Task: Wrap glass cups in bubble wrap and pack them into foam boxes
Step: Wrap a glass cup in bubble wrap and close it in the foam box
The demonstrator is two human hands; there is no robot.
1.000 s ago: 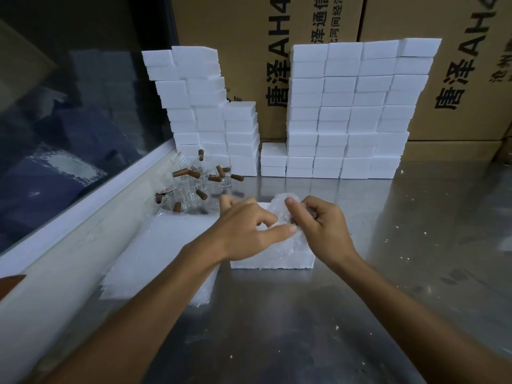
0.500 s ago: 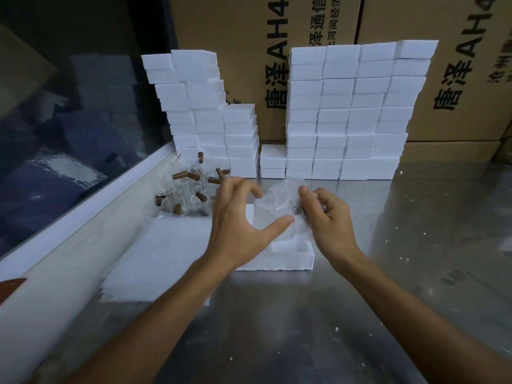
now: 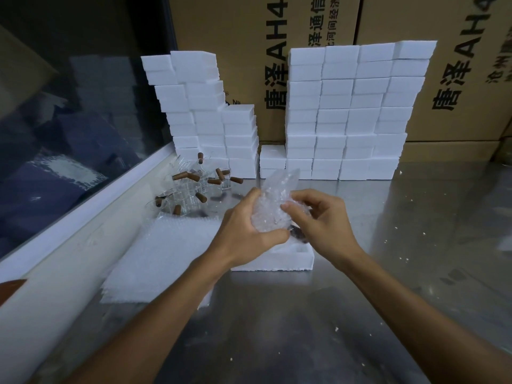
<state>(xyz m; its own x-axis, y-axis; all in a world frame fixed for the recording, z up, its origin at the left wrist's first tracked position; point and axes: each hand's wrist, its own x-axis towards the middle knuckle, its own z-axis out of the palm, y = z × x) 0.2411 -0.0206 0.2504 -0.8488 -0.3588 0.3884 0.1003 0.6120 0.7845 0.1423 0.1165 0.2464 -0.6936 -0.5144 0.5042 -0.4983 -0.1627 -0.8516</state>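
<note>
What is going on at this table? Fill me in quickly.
A person is packing small glass cups with brown handles. Both hands, left hand and right hand, grip a bubble-wrapped cup held above an open foam box on the steel table. A sheet of bubble wrap lies to the left, unwrapped cups sit behind it, and stacks of foam boxes line the back.
</note>
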